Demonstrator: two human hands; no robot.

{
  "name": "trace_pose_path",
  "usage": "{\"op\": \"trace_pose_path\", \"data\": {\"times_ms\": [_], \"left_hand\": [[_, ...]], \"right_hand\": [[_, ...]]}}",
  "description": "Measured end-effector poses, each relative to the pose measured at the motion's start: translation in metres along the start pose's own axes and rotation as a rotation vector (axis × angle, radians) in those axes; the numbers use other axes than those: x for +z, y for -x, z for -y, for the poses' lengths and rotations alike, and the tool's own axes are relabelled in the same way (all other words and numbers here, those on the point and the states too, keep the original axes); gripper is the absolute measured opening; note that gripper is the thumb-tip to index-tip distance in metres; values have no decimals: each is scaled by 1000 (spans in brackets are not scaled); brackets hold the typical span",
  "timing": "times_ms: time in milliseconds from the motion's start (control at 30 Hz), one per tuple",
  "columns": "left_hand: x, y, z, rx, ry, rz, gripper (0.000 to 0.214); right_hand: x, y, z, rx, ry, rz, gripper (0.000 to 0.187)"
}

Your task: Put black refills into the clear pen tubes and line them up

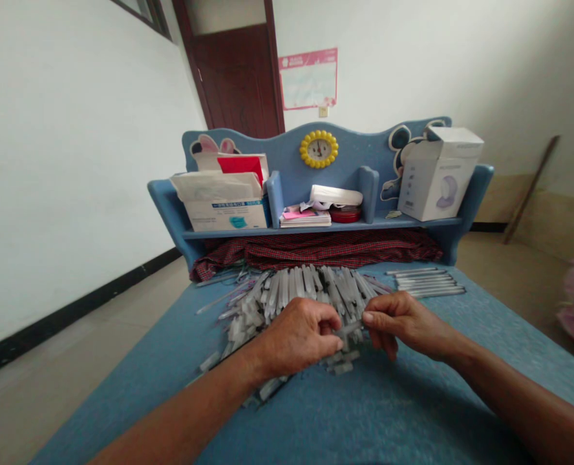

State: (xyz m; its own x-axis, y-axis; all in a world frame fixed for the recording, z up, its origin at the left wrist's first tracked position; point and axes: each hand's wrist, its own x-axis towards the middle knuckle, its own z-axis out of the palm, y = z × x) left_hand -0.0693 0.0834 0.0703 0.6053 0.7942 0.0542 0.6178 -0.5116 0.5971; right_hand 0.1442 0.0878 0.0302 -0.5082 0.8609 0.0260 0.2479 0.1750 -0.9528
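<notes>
My left hand and my right hand meet over the front of a heap, both closed in a pinch. Between their fingertips lies a short translucent plastic piece, one end at each hand; its exact kind is too blurred to tell. Below and behind the hands spreads a pile of translucent, slim plastic pieces, some with dark parts. Several small loose pieces lie just under my fingers. To the right, several thin grey pen-like sticks are laid side by side.
The blue desk carries a shelf at its back, with a mask box, a white carton, papers and a red round tin. A yellow clock hangs on it. Checked cloth lies under the shelf.
</notes>
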Motion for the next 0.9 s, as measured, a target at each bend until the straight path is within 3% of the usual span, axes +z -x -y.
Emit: {"op": "trace_pose_path", "data": {"times_ms": [200, 367, 700, 900], "left_hand": [[3, 1, 0, 143, -314, -90, 7], [8, 4, 0, 179, -479, -152, 9], [0, 2, -9, 91, -338, -46, 18], [4, 2, -4, 117, -388, -97, 12]], "right_hand": [[3, -1, -2, 34, -12, -13, 47], [4, -2, -3, 57, -40, -40, 47], [3, -1, 3, 15, -110, -106, 44], [4, -2, 2, 23, -82, -114, 43]]}}
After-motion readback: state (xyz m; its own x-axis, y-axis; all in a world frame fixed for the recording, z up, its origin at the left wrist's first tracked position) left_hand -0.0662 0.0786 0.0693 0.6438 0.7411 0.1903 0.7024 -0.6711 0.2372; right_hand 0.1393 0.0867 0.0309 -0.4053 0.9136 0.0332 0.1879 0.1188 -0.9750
